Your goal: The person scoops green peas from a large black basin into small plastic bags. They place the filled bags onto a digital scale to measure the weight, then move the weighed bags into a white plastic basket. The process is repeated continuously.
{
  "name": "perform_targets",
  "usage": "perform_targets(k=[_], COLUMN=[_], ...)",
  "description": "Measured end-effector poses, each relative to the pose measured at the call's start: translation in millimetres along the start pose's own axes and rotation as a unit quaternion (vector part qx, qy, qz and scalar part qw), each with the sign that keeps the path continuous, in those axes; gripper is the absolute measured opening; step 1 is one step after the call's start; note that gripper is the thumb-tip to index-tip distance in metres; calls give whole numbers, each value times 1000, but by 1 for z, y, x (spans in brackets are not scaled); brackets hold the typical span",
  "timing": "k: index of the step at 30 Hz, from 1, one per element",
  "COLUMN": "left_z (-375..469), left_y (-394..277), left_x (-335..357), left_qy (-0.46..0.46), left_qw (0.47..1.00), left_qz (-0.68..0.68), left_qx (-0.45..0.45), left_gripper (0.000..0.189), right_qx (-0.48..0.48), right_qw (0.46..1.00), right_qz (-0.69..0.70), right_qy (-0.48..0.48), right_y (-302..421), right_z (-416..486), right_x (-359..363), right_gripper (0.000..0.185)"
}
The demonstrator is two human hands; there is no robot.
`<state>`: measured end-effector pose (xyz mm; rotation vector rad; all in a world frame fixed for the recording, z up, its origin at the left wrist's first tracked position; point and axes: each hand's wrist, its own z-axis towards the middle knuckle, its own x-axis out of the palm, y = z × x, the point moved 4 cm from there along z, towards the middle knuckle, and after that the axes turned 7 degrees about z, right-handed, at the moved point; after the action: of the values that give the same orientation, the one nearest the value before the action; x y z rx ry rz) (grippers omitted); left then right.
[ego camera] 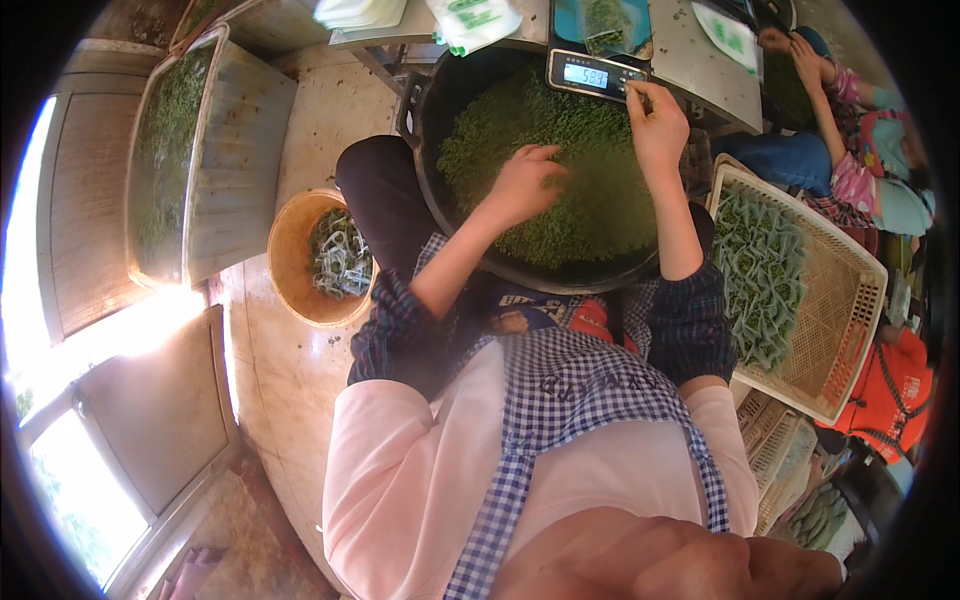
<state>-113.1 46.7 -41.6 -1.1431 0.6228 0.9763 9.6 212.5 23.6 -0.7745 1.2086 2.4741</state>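
Observation:
A large black basin (439, 202) sits at my lap, filled with small round green berries (555, 240) that look like green peppercorns. Just over them is my left hand (529, 180), slightly blurred, fingers bent and apart; its palm side is hidden. My right hand (660, 124) has its fingertips at the right end of a digital scale's panel (592, 73). Whether those fingers pinch the panel or only touch it does not show. On the scale's blue pan (637, 30) lies a clear plastic bag (604, 26) of green berries. The scale's display is lit.
Plastic bags with green print (476, 19) lie on the metal table (705, 82). To the left stand an orange-tan bucket (285, 255) of bag strips and a large tub (232, 165) of greenery. At right, a cream crate (840, 300) holds filled bags (757, 285); another person's hands (806, 60) are beyond.

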Motion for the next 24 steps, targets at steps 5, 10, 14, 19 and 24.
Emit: perform_targets(k=[5, 10, 14, 19, 24], left_z=[-2, 4, 6, 30, 59], left_y=[19, 18, 11, -9, -11], left_x=[-28, -21, -17, -8, -74], left_qy=[125, 138, 65, 51, -171], left_qw=[948, 918, 984, 989, 972], left_qz=[-173, -240, -101, -102, -141], left_qx=[-235, -283, -133, -94, -79], left_gripper=[28, 31, 46, 55, 67], right_qx=[-19, -27, -44, -206, -149], right_qw=[998, 997, 995, 956, 971], right_qz=[2, 12, -28, -190, -64], right_qy=[-59, -65, -86, -87, 177], right_y=[0, -2, 9, 12, 77], right_z=[20, 33, 35, 68, 102], right_x=[-11, -7, -10, 28, -4], right_gripper=[17, 19, 20, 19, 17])
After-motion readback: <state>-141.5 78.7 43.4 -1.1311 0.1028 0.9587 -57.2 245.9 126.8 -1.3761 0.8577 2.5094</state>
